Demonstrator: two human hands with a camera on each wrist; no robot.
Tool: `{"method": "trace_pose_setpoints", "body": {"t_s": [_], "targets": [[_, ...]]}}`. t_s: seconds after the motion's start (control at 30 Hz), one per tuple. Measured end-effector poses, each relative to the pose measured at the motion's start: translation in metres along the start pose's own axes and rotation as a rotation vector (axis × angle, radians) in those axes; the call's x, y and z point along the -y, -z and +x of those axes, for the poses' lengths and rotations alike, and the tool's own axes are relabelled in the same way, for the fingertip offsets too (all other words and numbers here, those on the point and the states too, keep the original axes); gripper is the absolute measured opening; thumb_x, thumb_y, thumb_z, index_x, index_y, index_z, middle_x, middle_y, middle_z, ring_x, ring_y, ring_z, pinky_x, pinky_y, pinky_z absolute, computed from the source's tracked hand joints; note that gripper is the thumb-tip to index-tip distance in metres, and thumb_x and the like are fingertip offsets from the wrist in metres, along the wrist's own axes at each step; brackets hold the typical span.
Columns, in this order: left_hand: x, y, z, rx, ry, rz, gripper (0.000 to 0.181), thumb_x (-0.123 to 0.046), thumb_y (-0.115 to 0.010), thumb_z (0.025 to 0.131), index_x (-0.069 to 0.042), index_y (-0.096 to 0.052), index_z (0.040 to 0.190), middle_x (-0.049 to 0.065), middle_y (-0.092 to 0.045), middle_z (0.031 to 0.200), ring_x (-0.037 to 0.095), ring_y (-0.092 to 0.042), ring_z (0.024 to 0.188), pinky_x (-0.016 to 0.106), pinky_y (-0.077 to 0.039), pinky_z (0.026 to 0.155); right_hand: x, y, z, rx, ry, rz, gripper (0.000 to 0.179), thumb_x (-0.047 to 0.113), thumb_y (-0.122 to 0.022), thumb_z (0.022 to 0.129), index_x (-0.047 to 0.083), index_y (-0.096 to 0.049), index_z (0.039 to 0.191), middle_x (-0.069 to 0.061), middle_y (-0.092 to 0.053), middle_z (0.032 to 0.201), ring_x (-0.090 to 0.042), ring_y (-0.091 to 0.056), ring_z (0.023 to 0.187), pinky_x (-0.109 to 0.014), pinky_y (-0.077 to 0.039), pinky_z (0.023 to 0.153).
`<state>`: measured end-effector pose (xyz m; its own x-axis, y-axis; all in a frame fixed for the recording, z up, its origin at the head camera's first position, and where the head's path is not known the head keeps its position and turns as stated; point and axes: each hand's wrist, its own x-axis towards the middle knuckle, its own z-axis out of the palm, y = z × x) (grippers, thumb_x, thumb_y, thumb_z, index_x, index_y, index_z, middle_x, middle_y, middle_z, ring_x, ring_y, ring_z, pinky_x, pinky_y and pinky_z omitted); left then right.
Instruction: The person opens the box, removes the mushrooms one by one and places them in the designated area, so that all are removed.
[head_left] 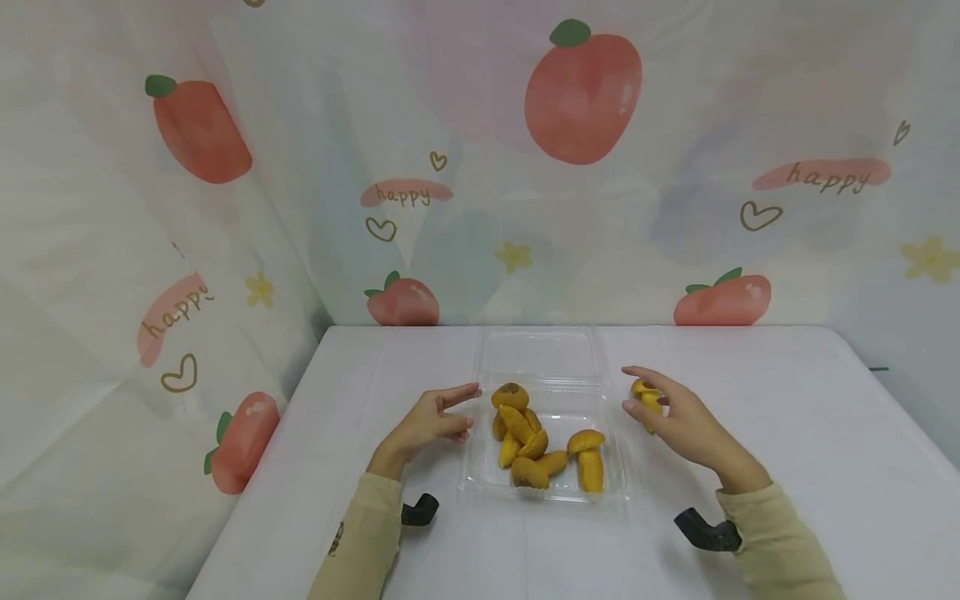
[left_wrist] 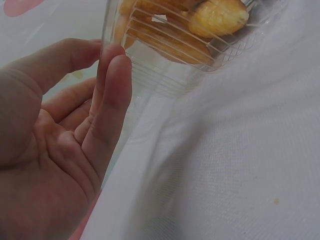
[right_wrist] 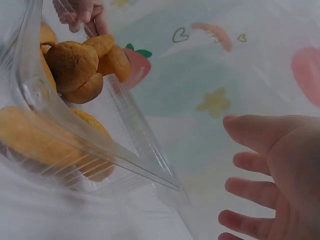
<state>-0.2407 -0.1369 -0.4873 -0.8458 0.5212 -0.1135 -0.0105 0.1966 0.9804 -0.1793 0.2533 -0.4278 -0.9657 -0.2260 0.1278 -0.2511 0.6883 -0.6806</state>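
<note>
A clear plastic clamshell box (head_left: 468,487) holds several yellow-brown mushrooms (head_left: 590,467), most heaped at its left. My left hand (head_left: 422,427) is at the box's left side, thumb and forefinger apart. In the left wrist view its fairly straight fingertips (left_wrist: 119,75) touch the clear rim. My right hand (head_left: 693,425) is right of the box, fingers spread. A single mushroom (head_left: 651,421) stands on the table by its thumb and forefinger, partly hidden by the hand. The right wrist view shows nothing between the right fingers (right_wrist: 252,192).
The box's lid (head_left: 540,354) lies folded back behind it on the white table (head_left: 375,375). A printed cloth (head_left: 480,100) hangs behind and to the left. Black curved pieces (head_left: 705,531) show beside both sleeves.
</note>
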Motion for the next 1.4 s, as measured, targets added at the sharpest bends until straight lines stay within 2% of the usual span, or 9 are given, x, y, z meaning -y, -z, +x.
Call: {"method": "trace_pose_setpoints", "body": {"t_s": [0.33, 0.6, 0.73, 0.9, 1.03, 1.2, 1.4], "targets": [[0.003, -0.001, -0.002, -0.004, 0.001, 0.010, 0.066, -0.001, -0.064, 0.094, -0.004, -0.039, 0.155, 0.017, -0.044, 0.158, 0.008, -0.059, 0.066, 0.019, -0.058, 0.065, 0.005, -0.012, -0.002, 0.007, 0.080, 0.043, 0.054, 0.024, -0.068, 0.097, 0.004, -0.051, 0.144, -0.023, -0.056, 0.143, -0.047, -0.053, 0.125, -0.064, -0.050, 0.099], [0.005, 0.001, -0.004, -0.011, 0.007, 0.013, 0.066, -0.001, -0.064, 0.094, -0.004, -0.039, 0.155, 0.016, -0.045, 0.158, 0.008, -0.060, 0.066, 0.021, -0.059, 0.066, 0.006, -0.029, 0.001, 0.060, 0.141, 0.072, 0.050, 0.023, -0.069, 0.096, 0.002, -0.055, 0.140, -0.021, -0.061, 0.139, -0.044, -0.055, 0.128, -0.065, -0.050, 0.097], [0.005, 0.001, -0.004, -0.013, 0.012, 0.000, 0.067, 0.000, -0.064, 0.093, -0.004, -0.039, 0.155, 0.016, -0.044, 0.158, 0.008, -0.060, 0.067, 0.020, -0.058, 0.065, 0.007, -0.033, 0.002, 0.080, 0.148, 0.073, 0.049, 0.024, -0.070, 0.096, 0.003, -0.057, 0.139, -0.021, -0.061, 0.140, -0.043, -0.054, 0.131, -0.067, -0.048, 0.099], [0.003, 0.001, -0.004, -0.009, 0.022, -0.014, 0.067, 0.000, -0.065, 0.093, -0.005, -0.040, 0.155, 0.016, -0.044, 0.158, 0.008, -0.060, 0.067, 0.019, -0.058, 0.065, 0.007, -0.038, 0.001, 0.123, 0.125, 0.032, 0.051, 0.028, -0.070, 0.096, 0.006, -0.057, 0.140, -0.019, -0.059, 0.143, -0.045, -0.051, 0.134, -0.068, -0.045, 0.103], [0.002, 0.001, -0.002, -0.008, 0.019, -0.010, 0.066, -0.002, -0.065, 0.093, -0.005, -0.040, 0.155, 0.014, -0.046, 0.158, 0.009, -0.059, 0.066, 0.020, -0.058, 0.066, 0.005, -0.040, 0.000, 0.124, 0.132, -0.017, 0.053, 0.030, -0.072, 0.094, 0.005, -0.059, 0.138, -0.018, -0.061, 0.141, -0.045, -0.052, 0.133, -0.067, -0.043, 0.106], [0.001, 0.001, 0.002, -0.010, 0.009, 0.008, 0.065, -0.003, -0.064, 0.094, -0.006, -0.040, 0.155, 0.014, -0.046, 0.157, 0.009, -0.059, 0.066, 0.021, -0.059, 0.067, 0.002, -0.042, 0.002, 0.139, 0.165, -0.049, 0.053, 0.030, -0.073, 0.093, 0.001, -0.061, 0.135, -0.017, -0.064, 0.136, -0.043, -0.055, 0.131, -0.064, -0.044, 0.107], [-0.002, 0.001, 0.002, -0.006, 0.017, 0.007, 0.065, -0.001, -0.063, 0.095, -0.006, -0.040, 0.155, 0.014, -0.045, 0.158, 0.009, -0.060, 0.067, 0.020, -0.059, 0.067, 0.002, -0.044, 0.003, 0.178, 0.143, -0.069, 0.053, 0.031, -0.072, 0.094, 0.001, -0.060, 0.136, -0.017, -0.065, 0.137, -0.042, -0.055, 0.132, -0.062, -0.045, 0.108]]}}
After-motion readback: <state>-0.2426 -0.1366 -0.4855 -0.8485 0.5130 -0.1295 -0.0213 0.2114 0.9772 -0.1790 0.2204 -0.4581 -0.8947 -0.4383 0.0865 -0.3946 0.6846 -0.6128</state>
